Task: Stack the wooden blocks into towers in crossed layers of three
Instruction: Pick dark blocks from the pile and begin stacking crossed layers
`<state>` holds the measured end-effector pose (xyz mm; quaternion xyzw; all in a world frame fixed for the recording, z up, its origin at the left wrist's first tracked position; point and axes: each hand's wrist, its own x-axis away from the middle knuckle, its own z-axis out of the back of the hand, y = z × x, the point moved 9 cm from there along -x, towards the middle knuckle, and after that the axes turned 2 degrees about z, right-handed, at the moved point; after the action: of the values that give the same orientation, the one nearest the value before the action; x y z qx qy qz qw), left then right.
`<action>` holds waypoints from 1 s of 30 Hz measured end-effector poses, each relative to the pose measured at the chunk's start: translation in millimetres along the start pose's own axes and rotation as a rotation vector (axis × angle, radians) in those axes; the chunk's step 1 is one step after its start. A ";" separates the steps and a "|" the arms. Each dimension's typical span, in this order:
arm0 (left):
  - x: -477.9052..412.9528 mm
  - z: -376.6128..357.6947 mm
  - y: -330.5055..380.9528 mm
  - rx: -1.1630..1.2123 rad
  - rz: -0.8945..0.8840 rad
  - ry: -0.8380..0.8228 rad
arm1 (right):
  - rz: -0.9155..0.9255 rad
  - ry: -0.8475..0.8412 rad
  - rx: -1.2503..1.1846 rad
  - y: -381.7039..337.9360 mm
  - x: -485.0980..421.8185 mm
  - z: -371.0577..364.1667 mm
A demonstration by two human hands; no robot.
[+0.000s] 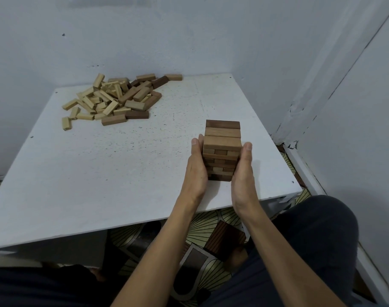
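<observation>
A tower of brown wooden blocks (222, 149), several crossed layers high, stands on the white table (100, 173) near its front right corner. My left hand (195, 169) presses flat against the tower's left side, fingers straight. My right hand (242, 171) presses flat against its right side, thumb up at the top layer. Three blocks lie side by side on top, the far one darker. A loose pile of pale and brown blocks (116, 99) lies at the back left of the table.
Walls close the table in at the back and right. The table's front edge runs just under my wrists. Below it are a patterned floor (202, 229) and my dark-clothed knees (317, 229).
</observation>
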<state>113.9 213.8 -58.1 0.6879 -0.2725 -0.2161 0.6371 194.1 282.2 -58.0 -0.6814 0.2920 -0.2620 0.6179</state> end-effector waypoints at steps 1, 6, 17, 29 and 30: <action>0.3 1.8 1.0 0.002 0.000 0.015 | -0.006 0.002 0.012 -0.7 -1.1 1.2; -0.1 12.8 14.2 -0.010 -0.015 0.097 | 0.014 0.052 0.033 -16.0 -8.6 14.8; 0.7 14.6 44.8 -0.082 -0.145 0.090 | 0.105 0.045 0.094 -40.0 -14.1 21.7; -64.0 107.7 88.7 -0.493 -0.304 0.297 | 0.150 -0.235 0.541 -107.5 -105.5 12.8; -73.0 114.6 91.5 -0.545 -0.307 0.311 | 0.159 -0.263 0.570 -107.7 -117.3 6.0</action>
<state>-24.4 170.6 18.4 0.5501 0.0022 -0.2668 0.7913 125.2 378.0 49.0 -0.4841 0.1767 -0.1939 0.8348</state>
